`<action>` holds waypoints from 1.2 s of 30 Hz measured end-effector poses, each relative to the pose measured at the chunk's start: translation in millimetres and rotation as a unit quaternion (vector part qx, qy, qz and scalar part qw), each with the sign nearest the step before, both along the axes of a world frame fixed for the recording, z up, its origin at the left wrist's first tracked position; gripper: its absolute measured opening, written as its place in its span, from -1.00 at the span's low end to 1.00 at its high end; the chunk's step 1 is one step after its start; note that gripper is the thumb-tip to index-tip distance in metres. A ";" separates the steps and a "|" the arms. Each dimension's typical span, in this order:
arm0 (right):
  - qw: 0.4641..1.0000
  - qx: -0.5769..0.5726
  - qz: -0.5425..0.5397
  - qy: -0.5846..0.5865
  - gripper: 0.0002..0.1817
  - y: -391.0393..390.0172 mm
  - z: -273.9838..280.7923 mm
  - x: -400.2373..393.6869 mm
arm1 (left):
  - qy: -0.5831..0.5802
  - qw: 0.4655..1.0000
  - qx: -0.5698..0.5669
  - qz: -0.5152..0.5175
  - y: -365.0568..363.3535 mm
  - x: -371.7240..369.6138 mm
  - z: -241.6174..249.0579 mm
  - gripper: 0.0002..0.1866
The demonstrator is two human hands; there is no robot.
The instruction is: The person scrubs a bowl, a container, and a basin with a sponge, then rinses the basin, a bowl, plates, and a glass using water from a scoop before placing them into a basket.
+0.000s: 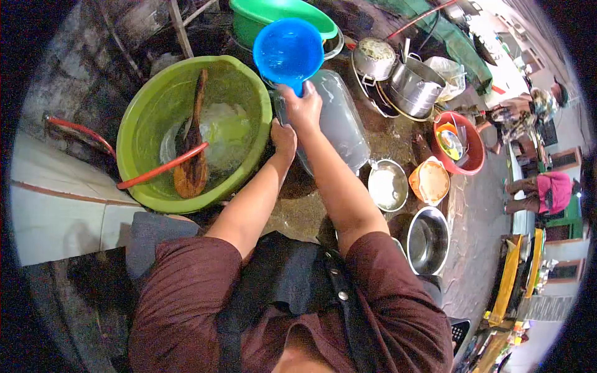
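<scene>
A blue dipper (288, 55) with a shiny, wet-looking inside is held by its short handle in my right hand (303, 110), fingers wrapped round it. Below and behind that hand is a large clear plastic container (339, 121), partly covered by my right forearm. My left hand (284, 139) is between the container's left side and the rim of a green basin (266, 118), thumb upward and other fingers hidden. Inside the basin are water and a long wooden paddle (191, 165). A red hose (163, 166) reaches over the basin's near edge.
A bright green tub (280, 13) stands behind the dipper. To the right are steel pots (415, 90), a metal bowl (387, 185), an orange container (429, 181), a red basin (476, 146) and a steel pot (428, 241). A person in pink (552, 193) is farther right.
</scene>
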State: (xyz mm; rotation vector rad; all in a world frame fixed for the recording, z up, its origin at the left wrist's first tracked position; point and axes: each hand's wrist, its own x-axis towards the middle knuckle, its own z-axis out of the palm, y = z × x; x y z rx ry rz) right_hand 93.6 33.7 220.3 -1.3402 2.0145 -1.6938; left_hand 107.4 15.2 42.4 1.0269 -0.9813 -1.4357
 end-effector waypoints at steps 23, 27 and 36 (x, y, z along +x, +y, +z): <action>0.843 0.399 -0.227 0.282 -0.45 77.3 -7.9 -200.6 | -0.179 0.981 0.049 0.065 -9.9 -7.5 26.9 -0.53; 0.850 0.390 -0.219 0.277 -0.40 90.4 -0.1 -204.8 | -0.136 0.989 0.033 0.054 -24.0 -15.0 3.0 -0.57; 0.819 0.408 -0.144 0.378 -0.49 141.6 11.8 -199.1 | -0.082 0.994 0.064 0.038 -32.0 -13.5 19.8 -0.48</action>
